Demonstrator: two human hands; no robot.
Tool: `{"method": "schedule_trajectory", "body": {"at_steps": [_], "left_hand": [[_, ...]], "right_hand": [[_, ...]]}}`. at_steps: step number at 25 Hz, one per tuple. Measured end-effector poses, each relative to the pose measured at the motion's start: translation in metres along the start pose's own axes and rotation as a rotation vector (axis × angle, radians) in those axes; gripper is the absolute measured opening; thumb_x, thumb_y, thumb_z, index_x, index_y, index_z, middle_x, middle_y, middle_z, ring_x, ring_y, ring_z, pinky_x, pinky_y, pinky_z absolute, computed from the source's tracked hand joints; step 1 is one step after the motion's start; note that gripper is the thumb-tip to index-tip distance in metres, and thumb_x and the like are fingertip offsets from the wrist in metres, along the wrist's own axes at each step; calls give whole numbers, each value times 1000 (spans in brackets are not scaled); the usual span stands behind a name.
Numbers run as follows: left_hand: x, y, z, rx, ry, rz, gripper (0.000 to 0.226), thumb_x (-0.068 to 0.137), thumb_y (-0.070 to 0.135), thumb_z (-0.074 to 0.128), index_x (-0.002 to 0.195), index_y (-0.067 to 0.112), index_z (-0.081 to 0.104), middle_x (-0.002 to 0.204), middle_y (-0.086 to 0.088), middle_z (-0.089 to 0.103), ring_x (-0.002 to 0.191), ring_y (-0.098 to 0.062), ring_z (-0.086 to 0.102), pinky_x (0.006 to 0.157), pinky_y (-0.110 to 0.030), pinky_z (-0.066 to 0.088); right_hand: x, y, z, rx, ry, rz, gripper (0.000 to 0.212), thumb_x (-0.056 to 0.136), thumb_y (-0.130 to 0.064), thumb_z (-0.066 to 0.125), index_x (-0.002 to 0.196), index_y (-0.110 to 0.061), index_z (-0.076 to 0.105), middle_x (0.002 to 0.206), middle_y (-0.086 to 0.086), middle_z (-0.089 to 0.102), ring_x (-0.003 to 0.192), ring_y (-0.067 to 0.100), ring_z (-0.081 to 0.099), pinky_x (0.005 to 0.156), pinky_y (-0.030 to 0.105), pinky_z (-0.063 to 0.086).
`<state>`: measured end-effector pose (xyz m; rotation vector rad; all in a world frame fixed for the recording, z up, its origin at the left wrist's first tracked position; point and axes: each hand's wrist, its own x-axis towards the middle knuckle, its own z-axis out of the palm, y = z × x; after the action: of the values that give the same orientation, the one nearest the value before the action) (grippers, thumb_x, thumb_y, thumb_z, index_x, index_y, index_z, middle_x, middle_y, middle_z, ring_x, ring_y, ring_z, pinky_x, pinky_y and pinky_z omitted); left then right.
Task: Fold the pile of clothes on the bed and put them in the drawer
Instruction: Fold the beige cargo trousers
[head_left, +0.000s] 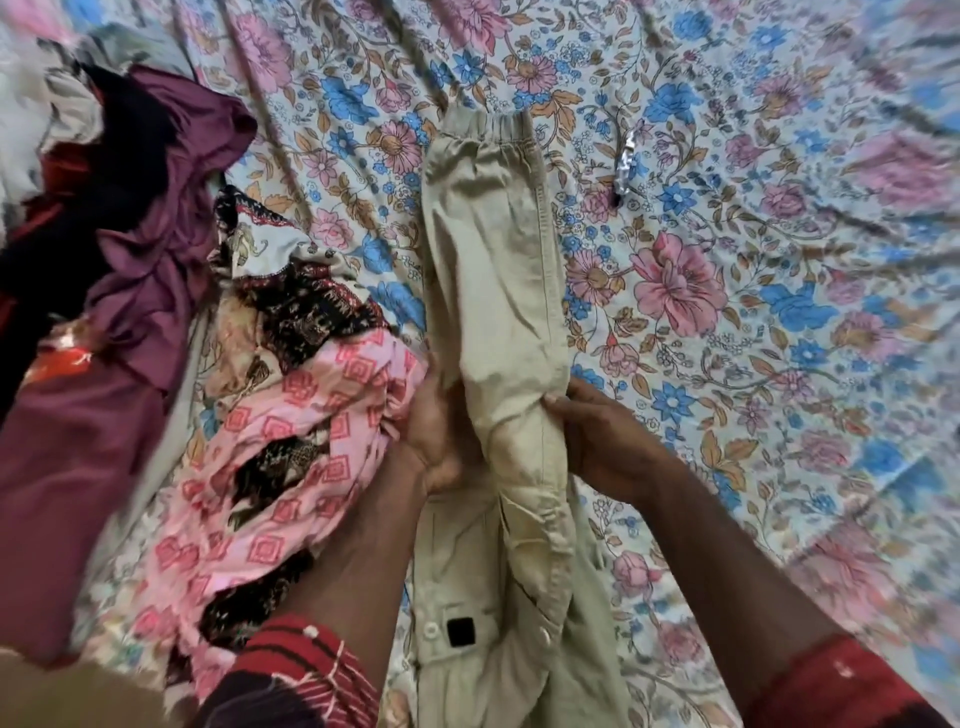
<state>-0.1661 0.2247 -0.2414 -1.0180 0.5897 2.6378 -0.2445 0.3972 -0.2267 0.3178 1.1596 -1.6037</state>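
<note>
Two hands meet over a bed (727, 208) spread with a sheet of pink and blue flowers, creased in long folds. A small silvery wrapper (626, 163) lies on it, well beyond the fingers. The left hand (436, 431) comes up from a red patterned sleeve (306, 670), fingers curled round the left edge of the beige trousers (493, 270). The right hand (597, 436) pinches the right edge, thumb on top. Beyond the fingers the trousers run lengthwise away from the person, elastic waistband at the far end; the near part is bunched and lifted at the fingers. Left of the left hand lies the pile of clothes (156, 270): pink patterned, purple, dark and maroon pieces.
</note>
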Motion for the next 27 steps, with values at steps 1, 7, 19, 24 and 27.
{"method": "schedule_trajectory", "body": {"at_steps": [1,7,19,24,27], "left_hand": [[-9,-13,1,12,-36,-33,89,90,80,40,143,11,57,146,-20,56,132,-35,56,113,-51,43],[-31,-60,-4,165,54,168,27,99,17,61,121,25,75,129,-10,70,128,-33,60,112,-54,43],[-113,-133,-35,903,462,339,46,75,43,89,104,29,55,89,-1,70,70,-15,65,60,-32,55],[-122,-193,-23,1284,406,348,91,67,47,78,144,46,29,132,9,62,118,-18,63,95,-43,55],[-102,-158,-18,1044,429,513,88,68,53,79,144,37,37,134,6,59,119,-13,61,99,-40,55]], "right_hand": [[-4,3,0,68,-3,-4,33,100,-7,53,132,-10,62,127,14,69,108,28,69,93,44,56],[-5,2,7,-530,429,-419,18,106,-22,56,99,-20,73,87,-4,74,78,15,69,63,27,53],[-46,68,-3,-455,341,-380,55,68,-9,90,119,-11,69,108,8,78,102,30,75,88,49,61],[-45,57,25,-280,206,-389,66,75,9,73,134,-14,55,118,10,72,102,27,72,79,43,63],[-16,23,32,-207,189,-268,43,80,2,71,118,-13,60,102,7,74,90,29,70,66,37,57]]}}
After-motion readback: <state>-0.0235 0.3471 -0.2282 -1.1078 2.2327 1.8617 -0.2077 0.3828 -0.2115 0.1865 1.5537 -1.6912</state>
